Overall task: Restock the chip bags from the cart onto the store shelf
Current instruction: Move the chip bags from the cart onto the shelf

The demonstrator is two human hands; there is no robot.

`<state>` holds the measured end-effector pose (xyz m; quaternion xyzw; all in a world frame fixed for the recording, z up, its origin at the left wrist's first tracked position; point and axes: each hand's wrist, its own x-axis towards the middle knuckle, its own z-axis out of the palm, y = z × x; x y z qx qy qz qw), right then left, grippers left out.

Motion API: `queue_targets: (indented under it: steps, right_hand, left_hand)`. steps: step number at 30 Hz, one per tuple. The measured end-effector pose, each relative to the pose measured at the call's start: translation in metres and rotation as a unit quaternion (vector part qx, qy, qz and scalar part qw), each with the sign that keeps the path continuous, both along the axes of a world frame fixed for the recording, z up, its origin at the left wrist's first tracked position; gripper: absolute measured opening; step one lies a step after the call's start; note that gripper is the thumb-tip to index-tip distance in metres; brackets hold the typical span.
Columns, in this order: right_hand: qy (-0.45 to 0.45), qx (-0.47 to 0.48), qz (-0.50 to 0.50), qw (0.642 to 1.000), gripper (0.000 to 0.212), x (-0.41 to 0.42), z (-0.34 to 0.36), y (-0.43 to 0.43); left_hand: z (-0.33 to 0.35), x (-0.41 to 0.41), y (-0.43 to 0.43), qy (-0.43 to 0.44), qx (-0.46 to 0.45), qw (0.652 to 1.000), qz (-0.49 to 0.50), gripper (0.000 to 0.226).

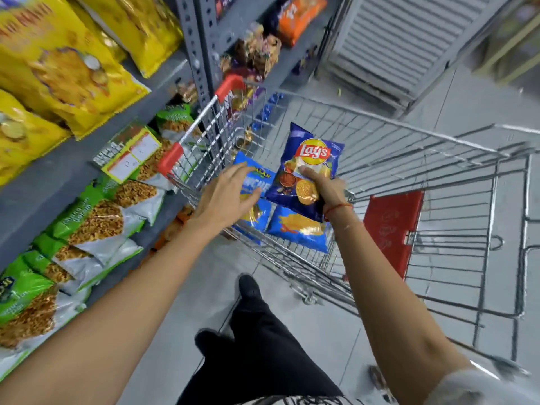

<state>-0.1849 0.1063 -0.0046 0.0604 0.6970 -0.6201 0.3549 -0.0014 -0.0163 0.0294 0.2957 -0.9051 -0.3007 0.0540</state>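
Note:
My right hand (327, 187) grips a dark blue Lay's chip bag (306, 162) by its lower edge and holds it upright over the cart's child seat. My left hand (226, 197) is open, fingers spread, reaching over a light blue chip bag (257, 217) that lies in the seat. Another light blue bag (301, 229) lies beside it, under the Lay's bag. The wire shopping cart (409, 176) stands to my right, its red handle (172, 159) close to the shelf. The grey store shelf (58, 173) runs along my left.
Yellow chip bags (58, 68) fill the upper shelf and green snack bags (93, 217) the lower one. An orange bag (298, 19) lies on a far shelf. A red flap (391, 226) hangs in the cart. My dark-trousered legs (257, 331) stand on grey floor tiles.

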Motion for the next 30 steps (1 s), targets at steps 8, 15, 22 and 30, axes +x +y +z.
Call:
queue_targets:
  steps: [8,15,22,30]
  right_hand:
    - [0.14,-0.164,0.068,0.974,0.02,0.043,0.189,-0.068]
    - [0.188,-0.355,0.173,0.899,0.039,0.144,0.34,-0.122]
    - [0.189,-0.508,0.297,0.787,0.06,0.279,0.444,-0.161]
    - [0.139,-0.556,0.425,0.7,0.035,0.435,0.486,-0.194]
  left_hand:
    - [0.171,0.055,-0.052,0.196,-0.125,0.967,0.106,0.046]
    - [0.334,0.186,-0.048,0.337,-0.327,0.862,0.192,0.034]
    - [0.409,0.34,-0.02,0.309,-0.483,0.761,0.304,0.027]
    - [0.392,0.486,0.002,0.106,-0.497,0.699,0.503,0.048]
